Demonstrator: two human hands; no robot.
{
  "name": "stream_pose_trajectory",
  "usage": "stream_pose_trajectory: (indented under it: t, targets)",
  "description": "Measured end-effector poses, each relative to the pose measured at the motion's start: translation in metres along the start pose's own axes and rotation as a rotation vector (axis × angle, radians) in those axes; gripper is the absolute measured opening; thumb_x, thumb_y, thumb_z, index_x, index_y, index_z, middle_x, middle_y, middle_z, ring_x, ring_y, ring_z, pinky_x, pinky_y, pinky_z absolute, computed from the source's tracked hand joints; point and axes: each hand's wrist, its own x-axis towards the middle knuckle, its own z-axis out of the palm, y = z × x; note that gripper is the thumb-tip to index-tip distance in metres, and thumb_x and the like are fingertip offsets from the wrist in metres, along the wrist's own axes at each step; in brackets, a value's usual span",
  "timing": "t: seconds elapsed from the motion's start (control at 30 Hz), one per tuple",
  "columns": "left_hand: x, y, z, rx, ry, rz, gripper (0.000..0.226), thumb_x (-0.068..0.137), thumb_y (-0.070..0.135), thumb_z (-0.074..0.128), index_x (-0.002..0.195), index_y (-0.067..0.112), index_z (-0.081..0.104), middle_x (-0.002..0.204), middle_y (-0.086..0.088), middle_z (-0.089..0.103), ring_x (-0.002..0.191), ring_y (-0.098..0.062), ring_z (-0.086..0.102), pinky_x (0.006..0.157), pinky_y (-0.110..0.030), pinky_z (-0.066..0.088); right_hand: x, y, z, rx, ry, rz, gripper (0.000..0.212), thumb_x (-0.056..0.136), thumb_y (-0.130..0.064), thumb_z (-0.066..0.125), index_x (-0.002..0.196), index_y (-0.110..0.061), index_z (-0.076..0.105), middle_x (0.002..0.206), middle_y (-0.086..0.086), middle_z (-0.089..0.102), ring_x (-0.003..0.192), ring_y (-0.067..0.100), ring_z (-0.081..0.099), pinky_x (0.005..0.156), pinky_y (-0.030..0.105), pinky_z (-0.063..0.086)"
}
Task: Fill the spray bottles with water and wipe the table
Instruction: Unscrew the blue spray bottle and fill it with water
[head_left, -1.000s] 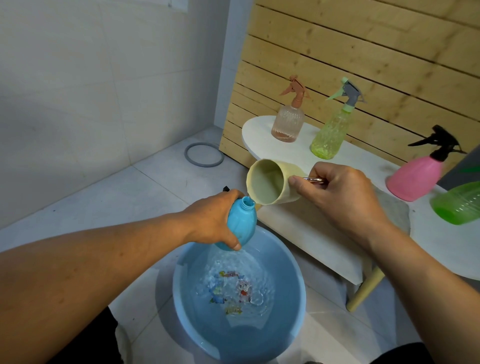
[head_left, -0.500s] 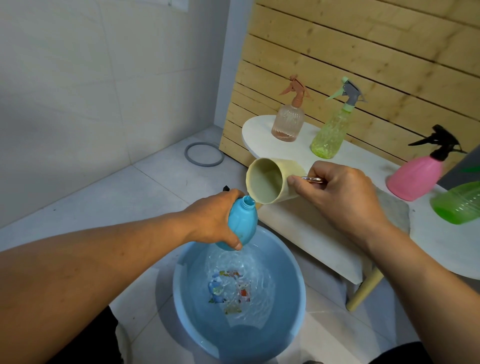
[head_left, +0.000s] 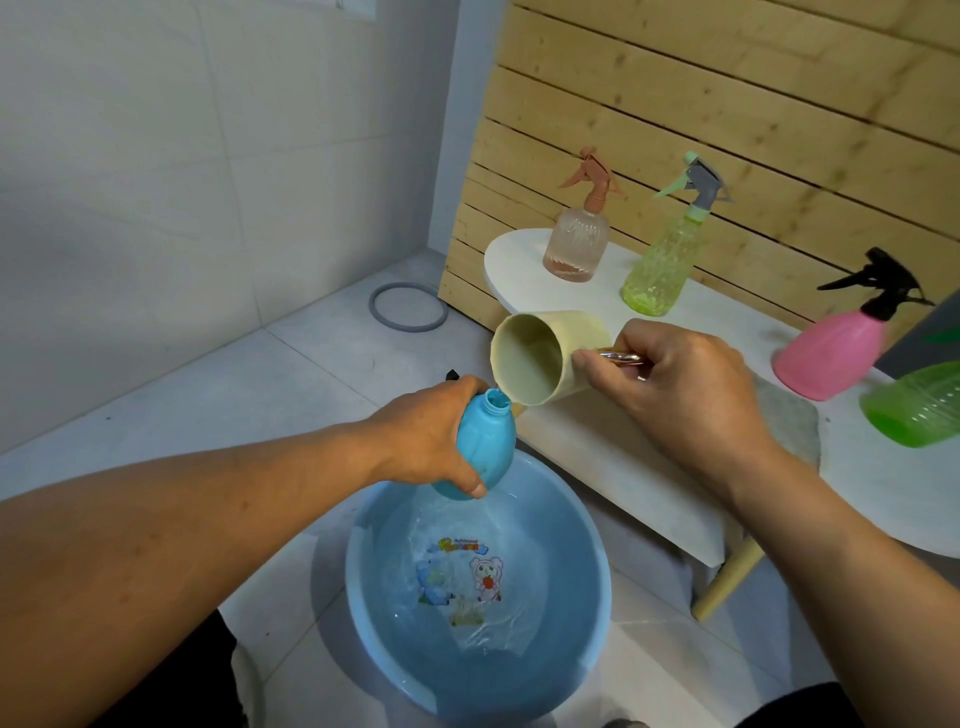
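Cream plastic cup (head_left: 545, 358) gripped right (head_left: 675, 384), uncapped blue plastic bottle (head_left: 480, 441) gripped left (head_left: 431, 441); best kept lip-to-neck, tipped slowly.

Soft, even indoor light; wide-angle bending and slight blur at edges.

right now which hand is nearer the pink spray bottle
Right. The right hand holds the cream cup by its handle over the table edge, just left of the pink spray bottle. The left hand grips the blue bottle above the basin, farther off.
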Motion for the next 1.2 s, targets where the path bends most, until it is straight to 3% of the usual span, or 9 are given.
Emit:
stream_pose_trajectory:
  t: [0.43, 0.6, 0.9, 1.2]
  targets:
    - [0.0008, -0.0023, 0.0016, 0.007, -0.001, 0.007, 0.104, 0.057, 0.051, 0.095, 0.141, 0.036, 0.036, 0.125, 0.014, 0.055, 0.108, -0.012, 0.058, 0.085, -0.032, 0.056, -0.0002, -0.0003, 0.0004, -0.049, 0.033, -0.072, 0.047, 0.086, -0.056, 0.059, 0.061, -0.018, 0.045, 0.053, -0.006, 0.044, 0.053, 0.009, 0.043, 0.049, 0.023, 0.029]
    - [0.0005, -0.0025, 0.0018, -0.004, -0.008, 0.004, 0.104, 0.056, 0.051, 0.095, 0.141, 0.036, 0.037, 0.124, 0.014, 0.056, 0.108, -0.013, 0.059, 0.087, -0.034, 0.057, -0.0010, -0.0029, -0.0014, -0.078, 0.045, -0.101, 0.043, 0.087, -0.054, 0.060, 0.062, -0.023, 0.042, 0.055, -0.007, 0.042, 0.055, 0.019, 0.040, 0.049, 0.021, 0.024]
    - [0.0007, -0.0013, 0.0002, 0.000, -0.008, 0.005, 0.105, 0.057, 0.051, 0.095, 0.143, 0.034, 0.037, 0.126, 0.013, 0.056, 0.110, -0.013, 0.058, 0.089, -0.035, 0.057, -0.0015, -0.0045, -0.0033, -0.089, 0.048, -0.153, 0.041, 0.089, -0.052, 0.061, 0.066, -0.019, 0.052, 0.060, -0.004, 0.049, 0.059, 0.024, 0.045, 0.052, 0.030, 0.023]
    - [0.0012, -0.0013, 0.0003, 0.005, -0.008, 0.005, 0.105, 0.058, 0.051, 0.095, 0.143, 0.035, 0.037, 0.125, 0.014, 0.056, 0.109, -0.012, 0.058, 0.086, -0.032, 0.056, -0.0011, -0.0084, -0.0057, -0.130, 0.072, -0.209, 0.043, 0.091, -0.052, 0.058, 0.065, -0.027, 0.035, 0.060, -0.008, 0.040, 0.058, 0.021, 0.039, 0.049, 0.026, 0.017]
